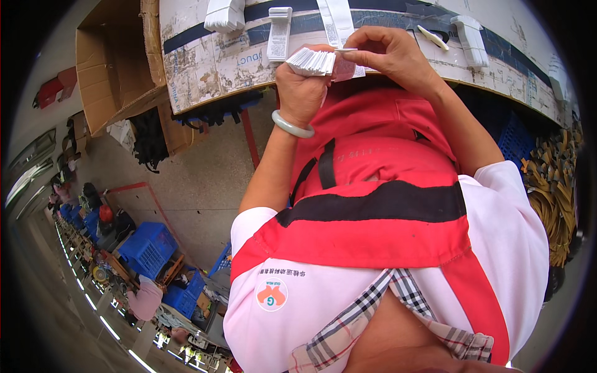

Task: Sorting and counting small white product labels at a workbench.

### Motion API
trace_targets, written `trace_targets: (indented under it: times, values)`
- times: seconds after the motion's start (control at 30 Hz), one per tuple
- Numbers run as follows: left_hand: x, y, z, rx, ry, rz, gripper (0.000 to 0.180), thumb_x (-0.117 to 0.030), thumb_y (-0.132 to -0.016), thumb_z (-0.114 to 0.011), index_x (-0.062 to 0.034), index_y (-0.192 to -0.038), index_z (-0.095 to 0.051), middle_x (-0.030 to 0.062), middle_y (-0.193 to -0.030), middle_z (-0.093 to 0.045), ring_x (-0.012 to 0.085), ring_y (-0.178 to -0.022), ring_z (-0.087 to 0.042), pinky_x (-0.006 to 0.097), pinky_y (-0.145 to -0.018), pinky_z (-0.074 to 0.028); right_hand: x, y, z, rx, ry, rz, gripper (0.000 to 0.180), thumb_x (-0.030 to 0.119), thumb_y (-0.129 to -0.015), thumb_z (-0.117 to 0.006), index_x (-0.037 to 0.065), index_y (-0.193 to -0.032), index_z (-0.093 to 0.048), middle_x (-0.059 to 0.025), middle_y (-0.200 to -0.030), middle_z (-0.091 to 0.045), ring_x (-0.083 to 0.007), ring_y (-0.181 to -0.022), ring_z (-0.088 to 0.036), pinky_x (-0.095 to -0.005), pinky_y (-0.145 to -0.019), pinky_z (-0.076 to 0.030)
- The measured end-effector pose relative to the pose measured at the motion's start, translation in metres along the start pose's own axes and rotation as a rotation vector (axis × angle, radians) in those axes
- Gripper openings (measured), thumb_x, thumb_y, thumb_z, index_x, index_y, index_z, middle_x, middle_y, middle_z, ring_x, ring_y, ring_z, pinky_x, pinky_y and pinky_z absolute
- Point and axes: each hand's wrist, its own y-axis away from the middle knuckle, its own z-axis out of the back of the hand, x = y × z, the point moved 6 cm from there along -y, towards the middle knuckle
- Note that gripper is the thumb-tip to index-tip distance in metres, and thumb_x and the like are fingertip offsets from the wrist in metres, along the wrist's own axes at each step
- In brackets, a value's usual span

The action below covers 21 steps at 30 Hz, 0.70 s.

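My left hand [301,93], with a pale bangle at its wrist, is closed round a fanned stack of white labels [311,62] just over the table's near edge. At the right end of that stack, my right hand [401,59] pinches the edge of a thin white label [346,50] between thumb and fingertips. A pinkish piece [344,68] shows below this pinch; what it is I cannot tell. Beyond my hands lie a printed label stack [280,34] and a long white label strip [336,22].
The table [217,71] is covered in worn, taped cardboard. More label stacks lie at the far left [225,13] and right [471,40], near a slim white tool [433,37]. An open carton [118,74] stands left; a blue crate [515,140] and brown strips [553,193] are right.
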Motion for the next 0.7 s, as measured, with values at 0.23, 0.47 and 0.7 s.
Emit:
trace_targets:
  times: [0.23, 0.47, 0.7]
  values:
    - [0.022, 0.004, -0.005, 0.026, 0.283, 0.346, 0.014, -0.011, -0.089, -0.068, 0.0003, -0.097, -0.065, 0.0017, -0.069, -0.061, 0.0075, -0.058, -0.055, 0.022, -0.049, -0.043, 0.007, 0.001, 0.001, 0.130, -0.006, -0.089, 0.018, 0.017, -0.088, -0.067, 0.000, -0.089, -0.068, -0.0023, -0.081, -0.065, -0.0089, -0.074, -0.059, -0.0228, -0.070, -0.047]
    - [0.034, 0.011, -0.017, 0.146, 0.628, 0.526, 0.042, -0.036, -0.089, -0.067, 0.0010, -0.107, -0.059, 0.0068, -0.090, -0.064, 0.0138, -0.076, -0.063, 0.025, -0.067, -0.052, 0.000, -0.004, -0.017, 0.070, -0.187, -0.058, 0.019, 0.017, -0.087, -0.069, -0.001, -0.090, -0.069, -0.0022, -0.077, -0.063, -0.0075, -0.071, -0.056, -0.0222, -0.067, -0.046]
    - [0.043, 0.013, -0.012, 0.178, 0.448, 0.477, 0.034, -0.026, -0.089, -0.069, 0.0000, -0.109, -0.059, 0.0045, -0.085, -0.063, 0.0138, -0.074, -0.063, 0.023, -0.064, -0.051, -0.030, -0.013, -0.007, -0.033, -0.045, -0.005, 0.018, 0.016, -0.089, -0.067, 0.001, -0.099, -0.069, -0.0035, -0.089, -0.066, -0.0091, -0.081, -0.060, -0.0235, -0.073, -0.049]
